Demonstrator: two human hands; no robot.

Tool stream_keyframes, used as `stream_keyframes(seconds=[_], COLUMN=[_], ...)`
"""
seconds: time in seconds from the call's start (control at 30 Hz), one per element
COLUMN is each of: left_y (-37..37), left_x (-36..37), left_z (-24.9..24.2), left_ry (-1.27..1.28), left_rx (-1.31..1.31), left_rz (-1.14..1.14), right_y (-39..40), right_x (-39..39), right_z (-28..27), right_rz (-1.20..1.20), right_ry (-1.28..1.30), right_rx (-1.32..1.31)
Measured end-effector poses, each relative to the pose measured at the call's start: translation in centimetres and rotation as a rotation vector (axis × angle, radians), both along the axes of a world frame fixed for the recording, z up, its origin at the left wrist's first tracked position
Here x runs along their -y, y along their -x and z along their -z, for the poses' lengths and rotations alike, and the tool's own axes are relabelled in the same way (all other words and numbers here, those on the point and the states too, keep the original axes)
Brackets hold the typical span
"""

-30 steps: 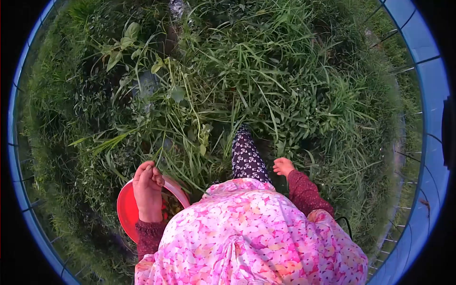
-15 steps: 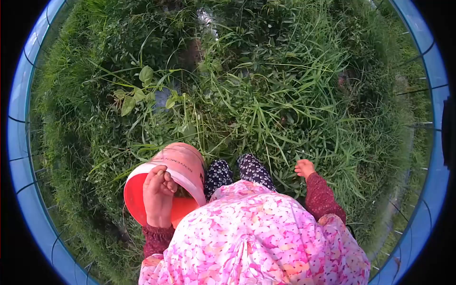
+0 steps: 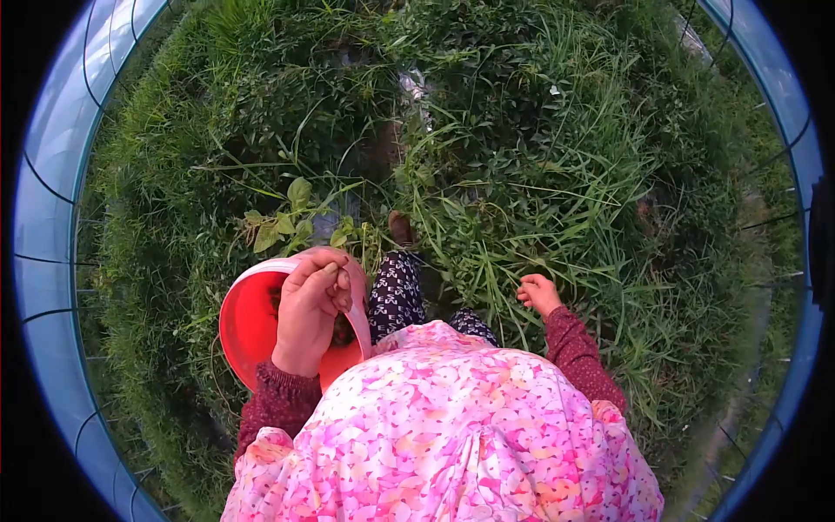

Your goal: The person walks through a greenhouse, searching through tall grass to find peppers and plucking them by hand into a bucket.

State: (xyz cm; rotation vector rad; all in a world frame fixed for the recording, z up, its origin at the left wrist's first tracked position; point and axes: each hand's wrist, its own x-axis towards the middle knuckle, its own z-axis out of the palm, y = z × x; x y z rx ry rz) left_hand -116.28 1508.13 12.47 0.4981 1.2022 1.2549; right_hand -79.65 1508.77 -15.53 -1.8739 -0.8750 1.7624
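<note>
- The left hand is raised in front of the mouth of the red bucket; its fingers are curled closed, with the tips near each other. I cannot tell if they pinch some small thing or a handle.
- The bucket is at the person's left side, beside the leg, and it looks tilted. Something dark is inside, not clear what.
- The right hand is well apart from the bucket, above the grass. Its fingers are loosely bent; whether they hold something, I cannot tell.
- In my judgement, if the bucket tilts more, the things inside may spill, because its mouth leans already.
- The leg or the leafy plant could knock or catch the bucket. Tangled grass could also trip the shoe, as it hides the ground.
</note>
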Motion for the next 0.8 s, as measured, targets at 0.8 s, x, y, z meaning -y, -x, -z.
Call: stream_keyframes(seconds=[0.8], left_y=[28.8], left_x=[-30.0], left_z=[9.9], left_ry=[0.143], left_rx=[0.129], left_rz=[-0.268], right_y=[30.9], right_x=[-42.6], right_z=[-2.4], right_rz=[-0.209], right_ry=[-0.120], right_rx=[-0.098])
